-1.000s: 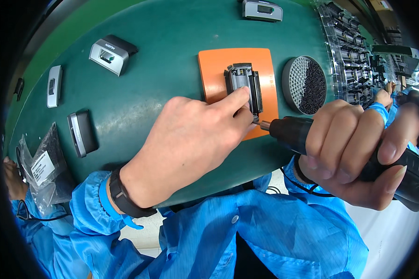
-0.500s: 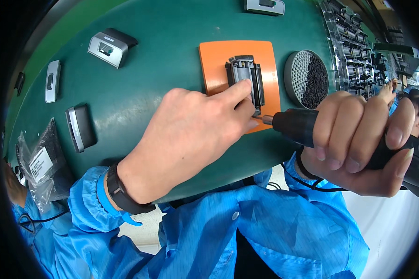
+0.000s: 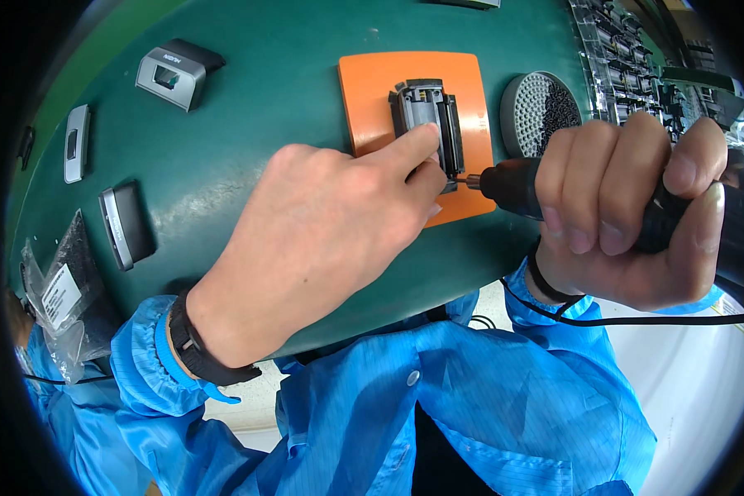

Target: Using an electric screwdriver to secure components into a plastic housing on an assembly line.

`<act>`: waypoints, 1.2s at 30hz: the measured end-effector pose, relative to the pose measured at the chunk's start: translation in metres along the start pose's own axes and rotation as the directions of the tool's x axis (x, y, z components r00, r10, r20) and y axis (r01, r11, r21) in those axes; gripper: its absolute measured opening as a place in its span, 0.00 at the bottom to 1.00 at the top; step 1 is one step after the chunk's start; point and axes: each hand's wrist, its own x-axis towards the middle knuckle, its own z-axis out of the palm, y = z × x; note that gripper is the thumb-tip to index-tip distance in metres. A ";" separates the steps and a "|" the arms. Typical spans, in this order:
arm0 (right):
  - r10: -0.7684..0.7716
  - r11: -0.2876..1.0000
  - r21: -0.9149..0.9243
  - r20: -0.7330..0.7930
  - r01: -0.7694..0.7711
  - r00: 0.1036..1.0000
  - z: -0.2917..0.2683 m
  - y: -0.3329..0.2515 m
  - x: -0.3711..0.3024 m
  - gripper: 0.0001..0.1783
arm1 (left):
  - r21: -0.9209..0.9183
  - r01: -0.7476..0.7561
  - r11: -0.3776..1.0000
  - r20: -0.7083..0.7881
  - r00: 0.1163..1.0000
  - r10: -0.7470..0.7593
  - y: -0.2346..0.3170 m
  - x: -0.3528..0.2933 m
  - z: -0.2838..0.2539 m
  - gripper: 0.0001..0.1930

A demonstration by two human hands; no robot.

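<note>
Pressing left hand (image 3: 322, 240) steadies grey part (image 3: 426, 124).

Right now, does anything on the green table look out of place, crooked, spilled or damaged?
Nothing stands out. The grey and black assembly sits squarely on the orange pad, steadied by the left hand, while the right hand holds the black electric screwdriver at its edge.
</note>
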 end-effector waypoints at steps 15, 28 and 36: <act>-0.001 0.999 -0.053 0.058 0.004 0.998 0.002 0.016 -0.001 0.14 | -0.011 -0.006 1.000 -0.026 1.000 0.005 0.000 0.000 0.002 0.15; 0.006 1.000 -0.018 0.157 -0.004 0.988 0.000 0.020 0.004 0.10 | 0.029 0.017 0.999 0.012 1.000 -0.017 0.001 -0.001 0.000 0.15; -0.095 0.995 -0.045 -0.044 0.093 0.995 -0.056 -0.040 0.009 0.13 | 0.023 0.044 0.999 0.069 0.997 -0.045 0.006 0.006 -0.008 0.18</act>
